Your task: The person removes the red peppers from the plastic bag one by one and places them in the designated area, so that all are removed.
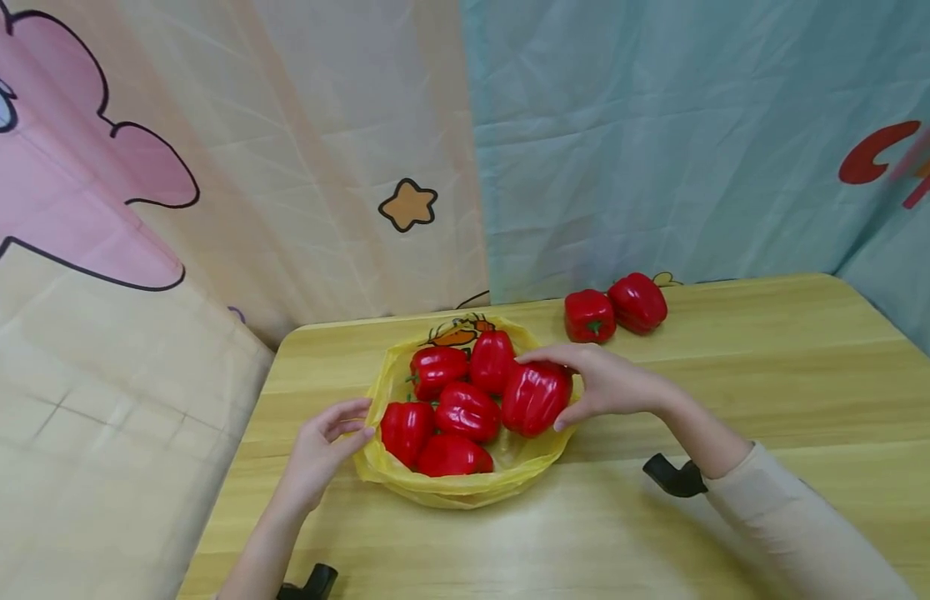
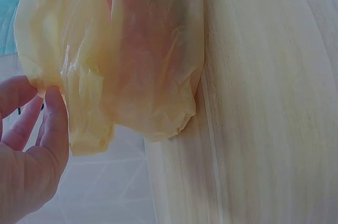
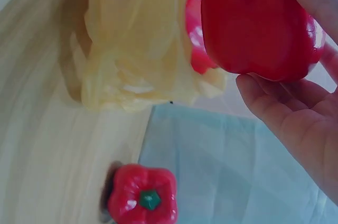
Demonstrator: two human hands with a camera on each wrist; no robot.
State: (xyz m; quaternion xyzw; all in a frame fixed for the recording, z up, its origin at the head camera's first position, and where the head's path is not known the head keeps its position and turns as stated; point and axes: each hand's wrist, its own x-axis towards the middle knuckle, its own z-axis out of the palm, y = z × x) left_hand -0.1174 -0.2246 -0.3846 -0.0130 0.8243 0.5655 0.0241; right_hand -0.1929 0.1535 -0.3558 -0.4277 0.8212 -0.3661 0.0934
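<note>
A yellow plastic bag [image 1: 465, 498] stands on the table with its mouth spread wide, several red bell peppers [image 1: 468, 412] inside. My left hand [image 1: 328, 446] pinches the bag's left rim between thumb and fingers; the left wrist view shows the thin film [image 2: 47, 71] at the fingertips. My right hand [image 1: 603, 383] grips another red bell pepper [image 1: 537, 398] over the right side of the bag's mouth. In the right wrist view, thumb and fingers wrap round that held pepper [image 3: 259, 23], above the bag's rim.
Two more red bell peppers [image 1: 589, 317] [image 1: 637, 303] lie side by side at the back of the wooden table [image 1: 772, 375], right of the bag. Behind the table hangs a printed curtain [image 1: 622, 150]. Black wrist mounts [image 1: 675, 477] stick out from both forearms.
</note>
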